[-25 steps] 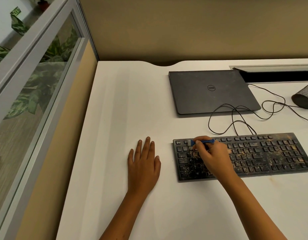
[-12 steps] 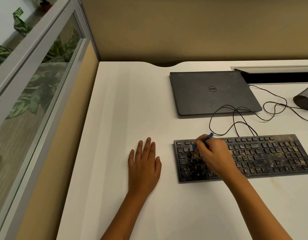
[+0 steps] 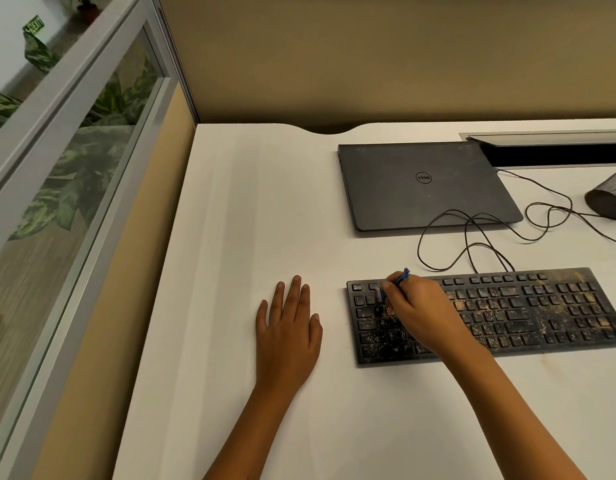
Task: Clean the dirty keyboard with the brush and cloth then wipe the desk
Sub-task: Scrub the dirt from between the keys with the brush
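Note:
A black keyboard (image 3: pixel 528 310) covered in brown crumbs and dust lies on the white desk (image 3: pixel 251 209) at the right. My right hand (image 3: pixel 421 311) rests over the keyboard's left part and grips a small blue brush (image 3: pixel 400 278). The blue handle sticks up behind my fingers and the pale bristles touch the upper-left keys. My left hand (image 3: pixel 287 332) lies flat on the desk just left of the keyboard, fingers straight, holding nothing. No cloth is in view.
A shut dark laptop (image 3: pixel 424 183) lies behind the keyboard. Thin black cables (image 3: pixel 473 237) loop between them. A dark mesh holder (image 3: pixel 609 197) stands at the far right. A cable slot (image 3: pixel 549 148) runs along the back. Partition walls enclose the desk's left and back.
My right hand has turned the brush from lying level across the top row to standing more upright and shifted it over the upper-left keys. The left hand has stayed flat in place.

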The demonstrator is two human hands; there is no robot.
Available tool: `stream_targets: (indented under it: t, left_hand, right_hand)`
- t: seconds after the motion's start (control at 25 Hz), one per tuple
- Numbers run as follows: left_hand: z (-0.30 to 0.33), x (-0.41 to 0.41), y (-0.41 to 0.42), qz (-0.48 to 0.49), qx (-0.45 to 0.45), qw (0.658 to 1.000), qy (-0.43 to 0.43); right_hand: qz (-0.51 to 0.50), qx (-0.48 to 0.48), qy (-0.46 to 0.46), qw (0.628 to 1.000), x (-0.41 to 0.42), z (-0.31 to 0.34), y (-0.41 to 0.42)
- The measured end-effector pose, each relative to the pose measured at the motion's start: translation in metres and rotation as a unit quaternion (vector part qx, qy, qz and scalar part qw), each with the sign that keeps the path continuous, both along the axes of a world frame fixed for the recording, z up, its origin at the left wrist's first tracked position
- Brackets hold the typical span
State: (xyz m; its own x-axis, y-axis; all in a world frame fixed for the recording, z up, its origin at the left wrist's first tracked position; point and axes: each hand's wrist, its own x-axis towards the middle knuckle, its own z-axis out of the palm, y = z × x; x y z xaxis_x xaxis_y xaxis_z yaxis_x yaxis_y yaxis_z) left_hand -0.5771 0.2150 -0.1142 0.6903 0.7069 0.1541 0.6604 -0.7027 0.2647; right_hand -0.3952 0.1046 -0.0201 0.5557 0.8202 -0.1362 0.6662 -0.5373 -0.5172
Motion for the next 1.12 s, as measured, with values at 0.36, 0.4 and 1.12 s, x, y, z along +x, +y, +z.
stream_targets:
  t: [0.36, 0.4, 1.12]
  left_hand:
    - [0.001, 0.001, 0.0, 0.002, -0.002, 1.0, -0.003]
    - [0.001, 0.0, 0.0, 0.001, 0.0, 1.0, -0.004]
    - [-0.001, 0.0, 0.0, 0.001, 0.011, 1.0, -0.007]
  right_hand:
    - [-0.032, 0.069, 0.011, 0.997, -0.007, -0.015, -0.008]
    - [-0.039, 0.053, 0.021, 0.998, -0.006, -0.016, -0.008]
    - [-0.057, 0.109, 0.014, 0.992, -0.011, -0.024, -0.013]
